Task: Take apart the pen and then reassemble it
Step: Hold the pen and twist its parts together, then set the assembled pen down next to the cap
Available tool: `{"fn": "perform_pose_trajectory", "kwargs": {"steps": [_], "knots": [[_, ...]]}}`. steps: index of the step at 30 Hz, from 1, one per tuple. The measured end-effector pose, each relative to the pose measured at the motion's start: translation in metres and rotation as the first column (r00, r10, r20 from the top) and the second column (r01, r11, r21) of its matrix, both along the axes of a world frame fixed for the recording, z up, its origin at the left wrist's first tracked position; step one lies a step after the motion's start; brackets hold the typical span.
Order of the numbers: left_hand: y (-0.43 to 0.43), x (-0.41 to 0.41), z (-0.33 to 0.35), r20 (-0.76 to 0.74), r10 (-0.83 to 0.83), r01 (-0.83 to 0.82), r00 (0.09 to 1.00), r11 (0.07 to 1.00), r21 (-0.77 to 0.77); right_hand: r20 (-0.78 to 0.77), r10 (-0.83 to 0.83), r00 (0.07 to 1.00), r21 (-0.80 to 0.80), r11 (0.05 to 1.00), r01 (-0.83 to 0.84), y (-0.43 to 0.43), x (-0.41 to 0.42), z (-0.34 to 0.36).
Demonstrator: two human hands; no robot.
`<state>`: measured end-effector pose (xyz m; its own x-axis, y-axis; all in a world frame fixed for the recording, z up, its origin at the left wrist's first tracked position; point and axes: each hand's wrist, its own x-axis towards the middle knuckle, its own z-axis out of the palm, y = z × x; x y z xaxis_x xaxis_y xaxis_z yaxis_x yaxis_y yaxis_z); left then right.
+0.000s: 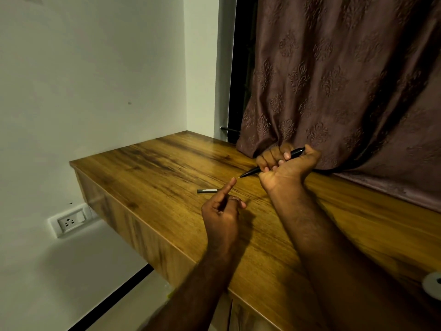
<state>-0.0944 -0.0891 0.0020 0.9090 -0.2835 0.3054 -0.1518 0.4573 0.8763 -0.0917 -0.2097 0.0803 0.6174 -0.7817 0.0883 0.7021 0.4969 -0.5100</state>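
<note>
My right hand (287, 169) grips a black pen (251, 172) in a fist above the wooden table (167, 163), near the curtain. The pen's pointed tip sticks out to the left and slightly down; its rear end shows above my thumb. My left hand (222, 211) hovers just left of the tip with its index finger stretched up toward it, the fingertip almost at the tip. Its other fingers are curled against the thumb, with nothing visible in them. A short dark pen part with a pale band (207, 191) lies flat on the table, just left of my left index finger.
A brown patterned curtain (346, 91) hangs behind the table and drapes onto its back edge. The table's left edge drops off beside a white wall with a socket (70, 220). A white round object (433, 283) sits at the table's right edge.
</note>
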Motion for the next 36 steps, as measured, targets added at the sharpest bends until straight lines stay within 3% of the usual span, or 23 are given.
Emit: {"fn": "perform_pose_trajectory", "kwargs": {"steps": [15,20,25,28,31,36], "knots": [[0.0,-0.006,0.005,-0.088,-0.041,0.036,0.995,0.998,-0.058,0.008,0.059,0.998,-0.025,0.998,-0.059,0.004,0.007,-0.012],[-0.007,0.002,-0.002,-0.082,0.048,-0.046,0.995,0.999,0.026,-0.009,0.045,0.999,-0.029,0.999,-0.045,0.002,0.009,-0.017],[-0.016,0.008,-0.012,-0.134,0.072,-0.06,0.988,0.994,0.096,-0.132,0.06,0.989,0.015,0.998,-0.058,0.011,0.018,-0.027],[-0.019,0.01,-0.015,-0.239,0.002,0.001,0.971,1.0,0.016,-0.223,0.052,0.974,0.013,0.999,-0.051,0.02,0.024,-0.035],[-0.02,0.016,-0.015,-0.241,0.108,-0.099,0.964,0.994,0.049,-0.293,0.049,0.955,-0.064,0.995,-0.071,0.019,0.027,-0.043],[-0.016,0.028,-0.018,-0.347,0.057,-0.05,0.936,0.998,0.031,-0.43,0.039,0.902,-0.302,0.935,-0.185,-0.009,0.016,-0.068]]}}
